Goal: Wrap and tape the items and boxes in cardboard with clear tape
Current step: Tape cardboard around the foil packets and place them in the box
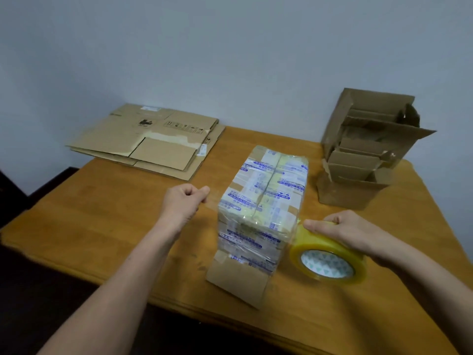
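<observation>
Flattened cardboard sheets [146,142] lie at upper left, hanging over the far edge of the smooth orange-brown wooden table [102,226]. At upper right stands a stack of torn open cartons [358,155] with ragged flaps.

The bundle [261,208] sits mid-frame. It is a tall block, bare brown cardboard at its base and glossy above, with blue-printed white bands under film. The left hand [183,201], left of centre with fingers curled, pinches a faint strip of clear tape [212,201] running to the bundle's side. At lower right, the right hand [358,234] grips a yellowish tape roll [330,254] just beside the bundle.
</observation>
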